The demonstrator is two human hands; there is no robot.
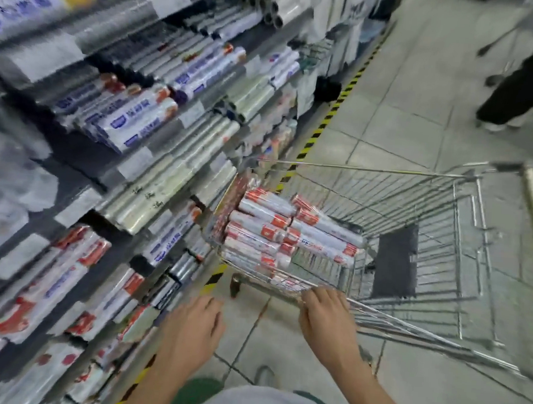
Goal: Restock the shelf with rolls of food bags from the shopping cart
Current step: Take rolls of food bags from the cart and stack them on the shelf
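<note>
Right hand (324, 314) with fingers curled over the near rim of the shopping cart (415, 198), rolls of food bags (288, 231) piled just beyond its fingertips, left hand (195, 325) relaxed and holding nothing, shelf (71, 155) to its left

cart (370, 169), centre right: silver wire grid; rolls (276, 221) inside: white, red ends; shelf rolls (138, 128), centre left: white, blue labels; floor (421, 95): pale grey tiles; floor tape (336, 107): yellow-black stripes; trousers (525, 83), upper right: black

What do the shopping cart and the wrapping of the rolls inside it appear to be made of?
The silver wire shopping cart looks like bare metal: thin shiny rods in a grid. The white-and-red rolls of food bags seem wrapped in clear glossy plastic film, judging by highlights.
</note>
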